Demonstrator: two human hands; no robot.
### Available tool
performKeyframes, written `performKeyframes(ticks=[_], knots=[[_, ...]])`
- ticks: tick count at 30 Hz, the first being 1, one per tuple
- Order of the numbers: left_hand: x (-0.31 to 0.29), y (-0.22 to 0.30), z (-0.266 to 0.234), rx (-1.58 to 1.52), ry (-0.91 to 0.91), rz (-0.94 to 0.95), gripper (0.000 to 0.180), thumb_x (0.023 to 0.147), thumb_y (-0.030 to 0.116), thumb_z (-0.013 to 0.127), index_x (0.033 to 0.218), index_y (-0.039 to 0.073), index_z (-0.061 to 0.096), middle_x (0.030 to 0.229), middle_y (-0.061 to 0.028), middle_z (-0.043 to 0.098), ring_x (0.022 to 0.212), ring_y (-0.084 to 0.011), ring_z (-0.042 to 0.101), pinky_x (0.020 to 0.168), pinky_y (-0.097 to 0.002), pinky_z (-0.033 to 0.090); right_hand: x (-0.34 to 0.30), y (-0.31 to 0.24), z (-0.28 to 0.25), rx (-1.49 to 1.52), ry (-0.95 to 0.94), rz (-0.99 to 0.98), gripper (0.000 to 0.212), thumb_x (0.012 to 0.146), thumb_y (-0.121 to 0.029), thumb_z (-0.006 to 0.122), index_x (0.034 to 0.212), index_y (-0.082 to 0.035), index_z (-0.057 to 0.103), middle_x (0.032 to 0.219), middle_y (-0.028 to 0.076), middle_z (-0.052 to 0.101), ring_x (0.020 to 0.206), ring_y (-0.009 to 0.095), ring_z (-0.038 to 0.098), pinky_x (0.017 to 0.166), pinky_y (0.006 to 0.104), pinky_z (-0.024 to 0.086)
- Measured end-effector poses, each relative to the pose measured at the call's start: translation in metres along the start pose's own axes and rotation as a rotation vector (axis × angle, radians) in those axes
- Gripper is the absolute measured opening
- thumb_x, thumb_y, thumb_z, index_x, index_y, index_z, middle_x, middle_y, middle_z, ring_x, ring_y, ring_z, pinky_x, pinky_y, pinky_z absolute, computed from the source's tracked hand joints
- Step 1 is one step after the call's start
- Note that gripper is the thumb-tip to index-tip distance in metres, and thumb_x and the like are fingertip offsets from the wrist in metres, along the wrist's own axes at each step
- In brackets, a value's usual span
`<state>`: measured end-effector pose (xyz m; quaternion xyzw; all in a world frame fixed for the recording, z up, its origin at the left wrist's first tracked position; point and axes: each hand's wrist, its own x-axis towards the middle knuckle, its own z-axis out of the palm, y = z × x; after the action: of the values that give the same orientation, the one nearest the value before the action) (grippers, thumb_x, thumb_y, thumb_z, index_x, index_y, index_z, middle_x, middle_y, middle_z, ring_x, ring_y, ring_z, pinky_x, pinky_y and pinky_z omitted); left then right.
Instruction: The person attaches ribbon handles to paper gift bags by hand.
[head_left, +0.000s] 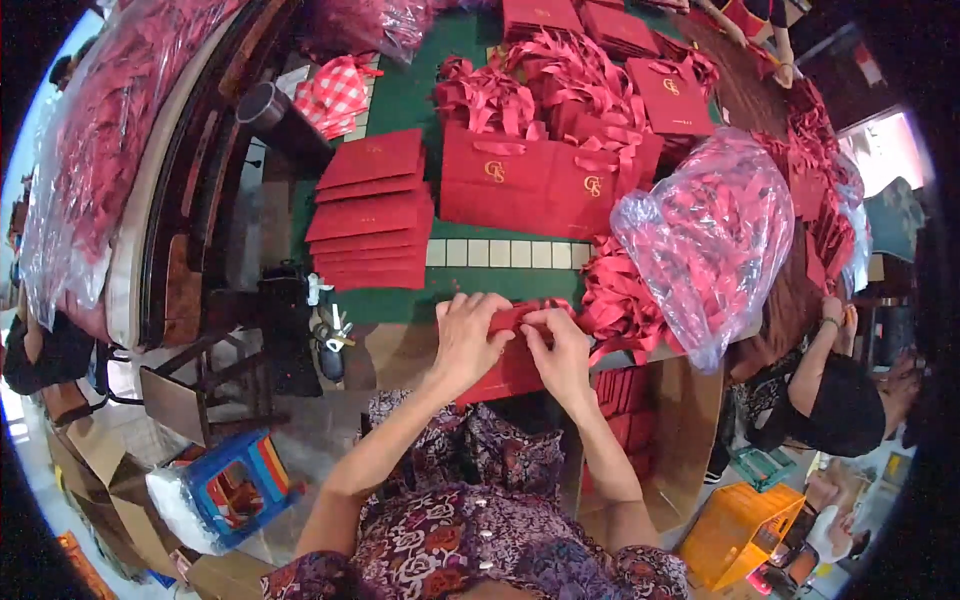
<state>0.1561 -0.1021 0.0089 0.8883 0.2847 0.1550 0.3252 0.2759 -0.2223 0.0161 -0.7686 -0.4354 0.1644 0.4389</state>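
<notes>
Left hand (468, 335) and right hand (560, 358) both pinch the upper edge of a red paper bag (508, 374), whose body shows between them and on their near side. Red ribbons (618, 300) sit just right of them, beside a clear plastic sack (720, 235); flat red bags (370, 225) lie beyond, leftward.

The left grip (470, 337) and right grip (563, 355) partly hide the red bag (508, 375).
</notes>
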Motion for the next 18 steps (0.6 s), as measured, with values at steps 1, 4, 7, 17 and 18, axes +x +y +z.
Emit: performKeyframes(ticks=[1, 4, 7, 17, 18], knots=[[-0.001, 0.000, -0.002, -0.036, -0.043, -0.051, 0.039, 0.071, 0.013, 0.080, 0.108, 0.013, 0.065, 0.098, -0.0067, 0.065, 0.096, -0.0274, 0.057, 0.088, -0.0422, 0.037, 0.000, 0.000, 0.004, 0.007, 0.021, 0.051, 0.012, 0.084, -0.002, 0.069, 0.095, -0.003, 0.064, 0.089, 0.014, 0.065, 0.080, 0.031, 0.066, 0.068, 0.0383, 0.052], [-0.004, -0.001, 0.001, -0.073, -0.028, -0.092, 0.033, 0.074, 0.011, 0.078, 0.105, 0.013, 0.065, 0.091, -0.0050, 0.069, 0.091, -0.0266, 0.060, 0.088, -0.0418, 0.037, 0.002, -0.003, 0.004, 0.005, 0.022, 0.055, 0.011, 0.084, -0.004, 0.069, 0.094, -0.003, 0.065, 0.086, 0.013, 0.065, 0.074, 0.030, 0.066, 0.065, 0.0381, 0.052], [-0.003, 0.001, 0.001, -0.104, -0.014, -0.072, 0.028, 0.078, 0.009, 0.075, 0.104, 0.013, 0.066, 0.088, -0.0048, 0.069, 0.090, -0.0266, 0.061, 0.088, -0.0417, 0.038, 0.003, 0.001, 0.006, 0.010, 0.053, 0.024, 0.009, 0.083, -0.004, 0.069, 0.092, -0.003, 0.065, 0.084, 0.013, 0.066, 0.071, 0.030, 0.066, 0.064, 0.0379, 0.052], [-0.009, 0.021, 0.006, 0.006, 0.155, 0.028, 0.025, 0.079, 0.003, 0.065, 0.103, 0.009, 0.068, 0.087, -0.0077, 0.067, 0.085, -0.0278, 0.057, 0.083, -0.0409, 0.037, 0.007, -0.018, 0.008, -0.137, 0.029, 0.120, 0.011, 0.080, -0.005, 0.069, 0.087, -0.002, 0.061, 0.084, 0.017, 0.066, 0.076, 0.036, 0.065, 0.067, 0.0442, 0.051], [-0.009, 0.023, 0.005, -0.003, 0.141, 0.014, 0.023, 0.080, 0.003, 0.062, 0.102, 0.008, 0.067, 0.088, -0.0077, 0.068, 0.086, -0.0276, 0.056, 0.083, -0.0408, 0.036, 0.008, -0.017, 0.008, -0.137, 0.030, 0.120, 0.011, 0.080, -0.005, 0.069, 0.087, -0.002, 0.061, 0.084, 0.017, 0.066, 0.076, 0.036, 0.065, 0.067, 0.0442, 0.051]])
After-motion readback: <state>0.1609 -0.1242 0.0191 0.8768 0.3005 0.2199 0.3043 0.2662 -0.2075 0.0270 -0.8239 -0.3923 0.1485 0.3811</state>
